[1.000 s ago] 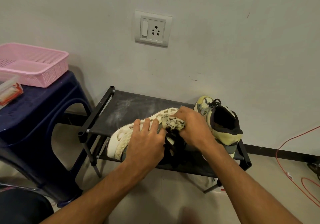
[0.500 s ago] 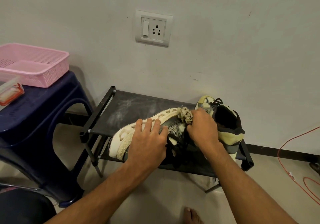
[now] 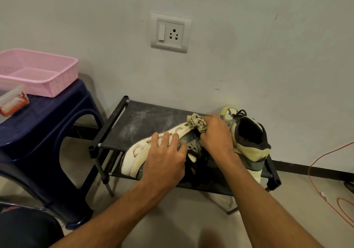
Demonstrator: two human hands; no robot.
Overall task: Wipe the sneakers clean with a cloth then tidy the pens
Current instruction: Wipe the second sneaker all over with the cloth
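Observation:
A grey sneaker with a thick white sole (image 3: 138, 152) lies on its side on a low black rack (image 3: 134, 121). My left hand (image 3: 165, 156) rests on it, fingers spread over the sole's edge. My right hand (image 3: 216, 134) grips a crumpled beige patterned cloth (image 3: 197, 122) and presses it against the sneaker's far end. The second sneaker (image 3: 249, 138), yellowish with a black opening, stands upright on the rack just right of my right hand. No pens show in view.
A dark blue plastic stool (image 3: 46, 125) stands to the left, carrying a pink basket (image 3: 40, 71) and a clear box with a red rim (image 3: 12, 102). An orange cable (image 3: 325, 171) trails on the floor at right. A wall socket (image 3: 170, 32) sits above the rack.
My right hand has slid the cloth along the sneaker from its middle toward the far end near the wall. The left hand has stayed on the sole.

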